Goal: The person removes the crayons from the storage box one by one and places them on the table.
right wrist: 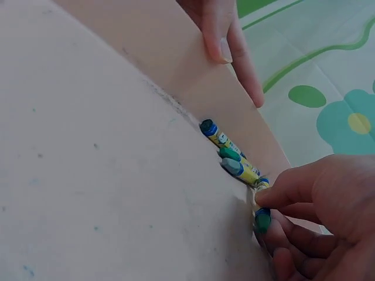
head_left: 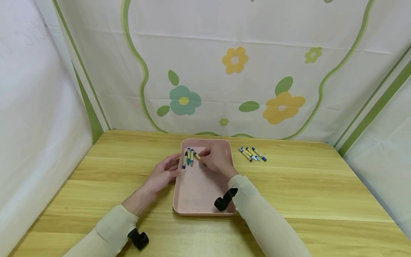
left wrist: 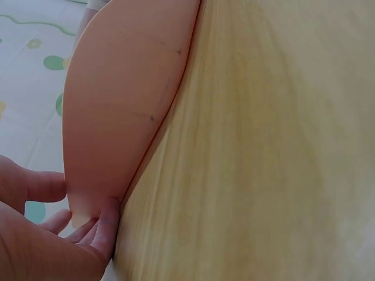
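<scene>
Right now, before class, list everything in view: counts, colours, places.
tray: one, pink, on the table
tray crayons: three, yellow-blue, along the left wall
held crayon: one, yellow-blue, green-tipped, in the right hand
table crayons: about four, yellow-blue, right of tray
table: one, pale wood, under tray
backdrop: one, white with green lines, behind table
printed flowers: five, yellow, green, teal, on backdrop
wrist devices: two, black, below each hand
sleeves: two, cream, lower left and right
left hand: one, bare, touching tray's left wall
right hand: one, bare, over tray

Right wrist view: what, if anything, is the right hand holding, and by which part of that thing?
The right hand pinches a green-tipped crayon about the middle of its length, leaving the green tip uncovered.
</scene>
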A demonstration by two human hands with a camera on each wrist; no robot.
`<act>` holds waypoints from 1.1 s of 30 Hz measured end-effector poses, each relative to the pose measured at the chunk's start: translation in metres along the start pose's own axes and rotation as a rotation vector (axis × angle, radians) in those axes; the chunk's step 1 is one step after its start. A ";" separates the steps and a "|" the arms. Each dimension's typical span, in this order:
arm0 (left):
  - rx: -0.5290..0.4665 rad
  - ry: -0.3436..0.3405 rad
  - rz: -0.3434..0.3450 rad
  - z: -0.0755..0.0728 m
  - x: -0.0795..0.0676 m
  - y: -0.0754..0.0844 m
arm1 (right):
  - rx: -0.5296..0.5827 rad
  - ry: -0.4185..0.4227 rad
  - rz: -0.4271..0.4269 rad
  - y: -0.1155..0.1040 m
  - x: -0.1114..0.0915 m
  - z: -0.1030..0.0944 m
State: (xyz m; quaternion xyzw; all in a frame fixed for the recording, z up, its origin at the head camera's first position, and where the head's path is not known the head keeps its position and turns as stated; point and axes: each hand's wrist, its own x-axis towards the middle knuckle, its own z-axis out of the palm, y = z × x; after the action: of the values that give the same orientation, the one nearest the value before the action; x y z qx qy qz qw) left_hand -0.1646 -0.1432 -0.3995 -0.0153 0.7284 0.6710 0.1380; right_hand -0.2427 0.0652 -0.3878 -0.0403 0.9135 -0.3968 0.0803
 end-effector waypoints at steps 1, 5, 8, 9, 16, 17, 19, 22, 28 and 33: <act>0.001 0.001 0.000 0.000 0.000 0.000 | -0.003 0.013 0.006 0.000 0.000 -0.001; 0.002 0.000 0.006 0.000 0.000 0.000 | -0.012 0.065 0.015 -0.002 -0.001 -0.003; 0.006 -0.003 0.008 0.000 0.000 0.000 | -0.002 0.077 0.001 -0.003 -0.002 -0.005; 0.007 -0.005 0.008 0.000 0.000 0.000 | 0.002 0.077 -0.005 -0.003 -0.003 -0.006; 0.006 -0.009 0.007 0.000 -0.001 0.001 | 0.026 0.085 0.012 -0.005 -0.003 -0.010; 0.006 -0.010 0.007 0.000 -0.001 0.001 | 0.035 0.087 0.015 -0.005 -0.002 -0.010; 0.006 -0.010 0.005 0.000 -0.001 0.001 | 0.054 0.088 0.013 -0.004 -0.002 -0.011; 0.006 -0.011 0.003 0.000 0.000 0.000 | 0.073 0.086 -0.006 -0.003 -0.001 -0.013; 0.010 -0.002 -0.002 -0.001 0.002 -0.001 | 0.120 0.047 0.002 0.001 -0.004 -0.021; 0.010 0.007 -0.008 -0.002 0.002 -0.002 | 0.144 0.029 0.026 0.001 -0.004 -0.031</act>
State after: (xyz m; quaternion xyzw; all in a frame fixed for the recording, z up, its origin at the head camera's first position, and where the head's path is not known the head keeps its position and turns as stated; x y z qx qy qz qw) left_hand -0.1668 -0.1444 -0.4015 -0.0198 0.7320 0.6669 0.1381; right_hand -0.2442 0.0887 -0.3669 -0.0169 0.8840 -0.4611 0.0751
